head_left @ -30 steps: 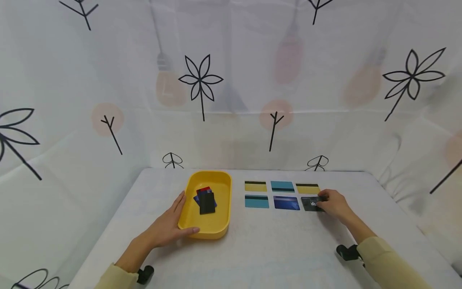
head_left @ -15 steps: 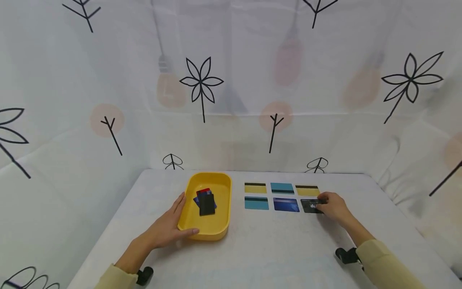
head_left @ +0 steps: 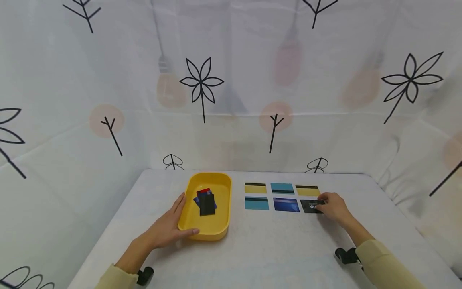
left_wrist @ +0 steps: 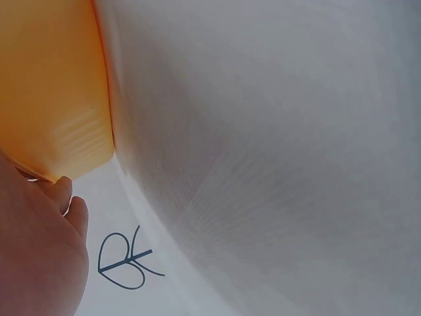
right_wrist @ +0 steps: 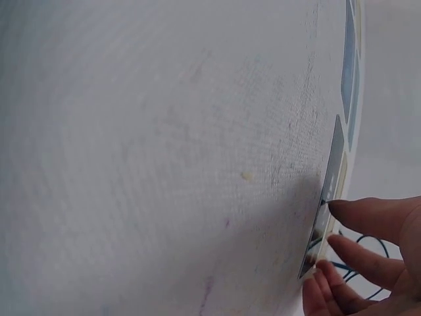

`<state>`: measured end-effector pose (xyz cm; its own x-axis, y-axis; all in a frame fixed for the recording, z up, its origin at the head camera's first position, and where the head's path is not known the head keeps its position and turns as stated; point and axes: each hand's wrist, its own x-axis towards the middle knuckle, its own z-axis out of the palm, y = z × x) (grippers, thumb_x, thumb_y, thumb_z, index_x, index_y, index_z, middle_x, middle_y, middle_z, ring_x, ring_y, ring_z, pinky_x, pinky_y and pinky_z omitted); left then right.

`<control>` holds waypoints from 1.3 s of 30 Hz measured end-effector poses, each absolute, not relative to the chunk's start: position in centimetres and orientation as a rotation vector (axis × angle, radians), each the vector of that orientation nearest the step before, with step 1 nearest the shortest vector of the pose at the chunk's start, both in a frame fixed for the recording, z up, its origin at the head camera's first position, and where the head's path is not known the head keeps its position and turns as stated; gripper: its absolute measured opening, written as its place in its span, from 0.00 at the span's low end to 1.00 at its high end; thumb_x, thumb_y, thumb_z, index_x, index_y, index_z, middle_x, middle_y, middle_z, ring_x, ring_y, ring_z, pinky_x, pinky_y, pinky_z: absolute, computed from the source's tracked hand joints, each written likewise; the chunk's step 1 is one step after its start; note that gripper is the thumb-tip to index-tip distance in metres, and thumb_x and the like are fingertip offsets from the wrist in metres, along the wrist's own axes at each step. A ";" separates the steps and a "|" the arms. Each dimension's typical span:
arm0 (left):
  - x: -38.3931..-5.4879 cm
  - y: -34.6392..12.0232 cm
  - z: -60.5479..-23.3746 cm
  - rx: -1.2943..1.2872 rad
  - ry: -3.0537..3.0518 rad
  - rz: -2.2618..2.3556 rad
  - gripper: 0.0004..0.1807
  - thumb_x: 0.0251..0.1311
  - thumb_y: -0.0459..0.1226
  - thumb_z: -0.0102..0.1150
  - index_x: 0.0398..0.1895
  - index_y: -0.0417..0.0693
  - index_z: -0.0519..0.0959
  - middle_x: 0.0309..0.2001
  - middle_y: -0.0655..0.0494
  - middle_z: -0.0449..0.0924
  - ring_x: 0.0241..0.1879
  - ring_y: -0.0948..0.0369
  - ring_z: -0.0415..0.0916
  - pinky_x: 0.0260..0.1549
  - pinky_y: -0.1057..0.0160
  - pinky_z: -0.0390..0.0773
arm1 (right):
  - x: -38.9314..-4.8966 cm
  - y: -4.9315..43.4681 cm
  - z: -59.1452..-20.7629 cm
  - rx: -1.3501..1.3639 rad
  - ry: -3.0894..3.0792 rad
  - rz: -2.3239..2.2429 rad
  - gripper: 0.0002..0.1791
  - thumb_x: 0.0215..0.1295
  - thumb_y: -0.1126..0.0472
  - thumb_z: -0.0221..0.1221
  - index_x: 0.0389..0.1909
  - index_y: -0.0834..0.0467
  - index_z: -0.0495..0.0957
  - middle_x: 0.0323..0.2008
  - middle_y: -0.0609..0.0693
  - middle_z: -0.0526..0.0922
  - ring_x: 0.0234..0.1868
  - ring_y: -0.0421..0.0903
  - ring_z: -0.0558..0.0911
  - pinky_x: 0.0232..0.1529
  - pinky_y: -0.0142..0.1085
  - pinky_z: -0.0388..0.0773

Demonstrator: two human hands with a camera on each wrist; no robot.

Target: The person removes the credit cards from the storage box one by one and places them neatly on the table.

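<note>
My left hand (head_left: 167, 224) rests against the yellow plastic tray (head_left: 225, 230), its fingers along the left side and the thumb at the near rim. Inside the tray lies a small pile of cards, with a black card (head_left: 207, 204) on top and red and blue ones under it. On the right, the fingers and thumb of my right hand (head_left: 333, 206) touch another black card (head_left: 309, 206), which lies flat on the white table; they cover its right end. In the right wrist view the thumb tip meets the face of that card (right_wrist: 332, 171), and the other fingertips are by its end.
Left of the touched card lie a blue card (head_left: 286, 204) and a teal striped card (head_left: 256, 203). Behind them is a row with a yellow card (head_left: 255, 188), a teal card (head_left: 282, 188) and another yellow card (head_left: 308, 190). A patterned white cloth (head_left: 231, 140) hangs behind the table.
The black card at the right fingers has shifted very slightly to the left, and more of its lettering shows. The left hand and tray keep their places; the head view has tilted a little.
</note>
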<state>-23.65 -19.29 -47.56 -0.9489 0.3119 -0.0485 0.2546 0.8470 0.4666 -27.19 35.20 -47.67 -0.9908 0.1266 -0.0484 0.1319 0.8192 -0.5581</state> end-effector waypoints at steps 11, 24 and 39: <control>-23.7 -19.3 -47.6 0.437 2.899 0.708 0.66 0.53 0.73 0.59 0.84 0.48 0.41 0.84 0.53 0.34 0.79 0.45 0.52 0.71 0.38 0.62 | -27.4 35.3 -47.7 0.233 2.971 -0.901 0.23 0.68 0.67 0.61 0.58 0.78 0.72 0.57 0.78 0.71 0.58 0.71 0.72 0.61 0.64 0.71; -23.7 -19.3 -47.3 0.442 2.903 0.701 0.67 0.53 0.73 0.59 0.84 0.48 0.41 0.84 0.53 0.34 0.79 0.46 0.51 0.71 0.39 0.62 | -26.5 34.9 -46.7 0.182 2.972 -0.914 0.27 0.68 0.63 0.61 0.61 0.77 0.69 0.60 0.77 0.69 0.60 0.73 0.70 0.59 0.64 0.73; -23.7 -19.2 -47.3 0.430 2.897 0.704 0.67 0.53 0.73 0.60 0.84 0.48 0.41 0.84 0.53 0.34 0.79 0.46 0.50 0.71 0.39 0.63 | -25.2 30.5 -44.7 -0.032 2.990 -1.051 0.27 0.69 0.59 0.63 0.62 0.72 0.71 0.60 0.72 0.72 0.57 0.67 0.74 0.52 0.57 0.81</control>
<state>-23.69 -19.20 -47.31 -0.9511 0.3035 -0.0576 0.2432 0.8507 0.4659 -25.20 30.50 -44.74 -0.9994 -0.0097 0.0329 -0.0281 0.7800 -0.6251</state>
